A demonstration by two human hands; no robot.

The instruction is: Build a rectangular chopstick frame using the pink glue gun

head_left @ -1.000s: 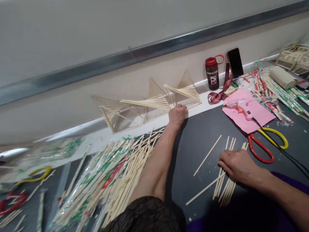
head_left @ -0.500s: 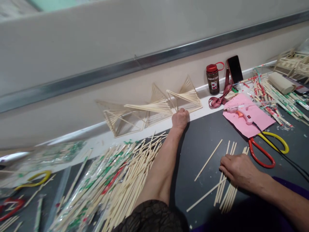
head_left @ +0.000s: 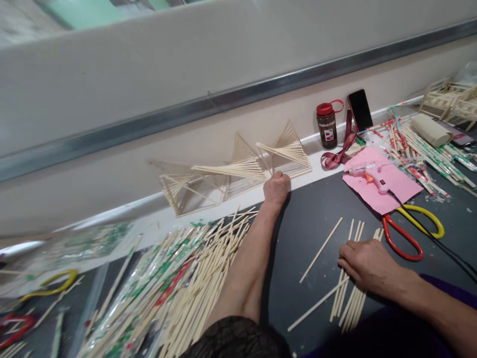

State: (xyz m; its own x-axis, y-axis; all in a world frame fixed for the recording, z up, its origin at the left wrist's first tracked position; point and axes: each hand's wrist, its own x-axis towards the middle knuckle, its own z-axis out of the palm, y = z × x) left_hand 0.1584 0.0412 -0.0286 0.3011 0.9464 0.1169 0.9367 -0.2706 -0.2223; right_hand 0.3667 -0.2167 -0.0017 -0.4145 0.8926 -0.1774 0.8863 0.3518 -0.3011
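In the head view: just beyond the far edge of the dark surface (head_left: 294, 233), on a white strip (head_left: 316, 175) against the wall (head_left: 175, 144), a stick framework (head_left: 244, 169) with fanned, twisting rows. At its lower near side, towards the right end, the left hand (head_left: 277, 188), curled into a loose fist; fingertips hidden, so cannot tell whether pinching or merely resting. Towards the near edge, right of centre, the right hand (head_left: 367, 261), bent over loose sticks (head_left: 353, 307), fingers bunched together; cannot tell what, if anything, lies pinched beneath. Judging by looks, very light, stiff along each stick, but probably fragile at the joints. Best held lightly by a lower corner, never squeezed across the fans. Loose ones: thin, likely prone to rolling, best pinched mid-length. Towards the left edge, a heap of sticks (head_left: 219, 258); towards the right, a glue gun (head_left: 378, 179) on a pink sheet (head_left: 406, 186), scissors (head_left: 404, 227) just beside.
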